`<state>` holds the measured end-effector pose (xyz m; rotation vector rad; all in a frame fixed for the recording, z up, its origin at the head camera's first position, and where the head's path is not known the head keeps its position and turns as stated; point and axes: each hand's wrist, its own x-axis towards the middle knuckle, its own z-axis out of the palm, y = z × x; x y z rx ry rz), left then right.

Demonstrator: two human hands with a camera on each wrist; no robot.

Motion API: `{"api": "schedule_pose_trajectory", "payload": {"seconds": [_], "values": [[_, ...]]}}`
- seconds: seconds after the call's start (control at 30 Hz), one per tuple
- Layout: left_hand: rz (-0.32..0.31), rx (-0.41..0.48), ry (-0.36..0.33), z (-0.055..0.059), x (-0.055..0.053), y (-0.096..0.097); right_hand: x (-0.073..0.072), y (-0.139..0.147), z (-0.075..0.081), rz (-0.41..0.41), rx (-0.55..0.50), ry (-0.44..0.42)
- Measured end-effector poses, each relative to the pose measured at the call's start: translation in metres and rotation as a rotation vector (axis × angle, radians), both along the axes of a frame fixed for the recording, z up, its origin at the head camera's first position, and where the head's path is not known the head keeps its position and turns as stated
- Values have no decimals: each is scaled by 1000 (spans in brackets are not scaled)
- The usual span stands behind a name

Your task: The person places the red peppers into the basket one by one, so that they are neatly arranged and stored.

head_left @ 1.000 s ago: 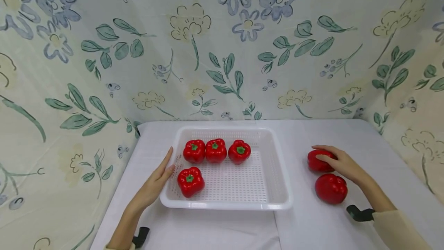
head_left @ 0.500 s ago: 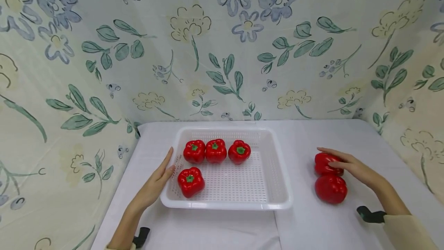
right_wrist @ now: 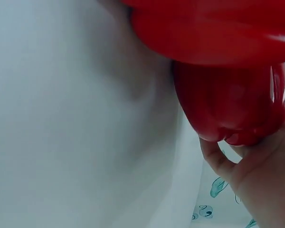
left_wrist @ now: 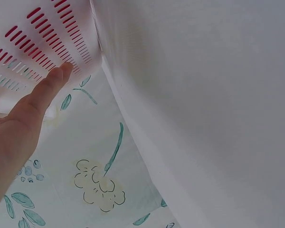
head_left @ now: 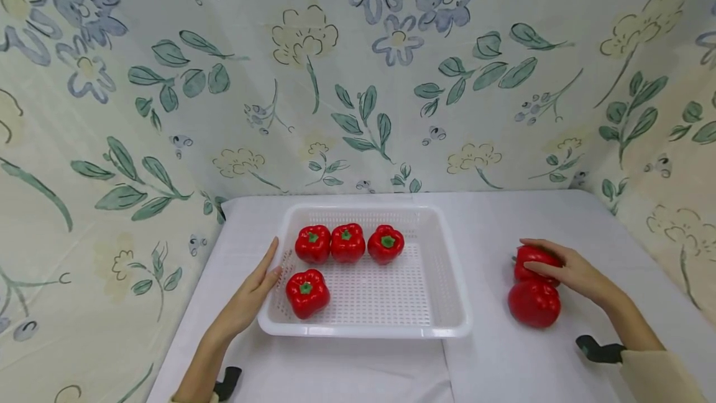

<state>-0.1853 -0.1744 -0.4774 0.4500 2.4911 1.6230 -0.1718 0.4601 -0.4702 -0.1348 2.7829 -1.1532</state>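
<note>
My right hand (head_left: 578, 275) grips a red bell pepper (head_left: 527, 260) on the right side of the table, thumb across its top; its stem end faces left. Just in front, touching or nearly so, lies a second red bell pepper (head_left: 534, 305). In the right wrist view that nearer pepper (right_wrist: 204, 33) fills the top, and the gripped pepper (right_wrist: 228, 102) shows behind it with fingers around its end. My left hand (head_left: 252, 294) rests straight-fingered along the left side of a white perforated plastic basket (head_left: 369, 331). Fingertips (left_wrist: 65, 69) touch its slotted wall in the left wrist view.
Inside the basket, three red bell peppers (head_left: 348, 243) stand in a row at the back, stems up. Another pepper (head_left: 307, 294) sits at the front left. A white cloth (head_left: 358, 365) covers the table; a floral curtain (head_left: 347, 111) hangs behind and at the sides.
My right hand has shifted right and slightly nearer with the far pepper, closing the gap to the nearer one. The stem has come into view at its left. My left hand stays still.
</note>
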Motion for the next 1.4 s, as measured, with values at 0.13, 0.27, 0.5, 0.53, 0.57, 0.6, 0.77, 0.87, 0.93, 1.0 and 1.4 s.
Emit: {"api": "schedule_pose_trajectory", "payload": {"seconds": [0.13,0.27,0.5,0.53,0.57,0.6,0.77,0.87,0.93,1.0,1.4], "values": [[-1,-1,1,0,0,0,-3,-3,-2,-36,48,-28],[1,-4,-1,1,0,0,-5,-5,-1,-62,65,-62],[4,-7,3,0,0,-1,-7,-7,2,-40,105,-34],[4,-7,5,0,0,-1,-7,-7,3,-33,111,-29],[3,-6,4,0,0,-1,-7,-7,4,-29,120,-28],[3,-6,3,0,0,-1,-7,-7,4,-24,129,-29],[5,-1,-3,-1,-1,-1,-4,-5,10,15,163,-41],[7,2,-4,-1,-1,-1,-3,-5,17,41,190,-55],[6,4,-4,-1,-1,-1,-2,-6,23,62,218,-61],[8,3,-5,-1,-1,-1,-2,-8,27,77,242,-56],[13,-8,-1,-1,-1,0,-13,-32,43,9,168,133]]}}
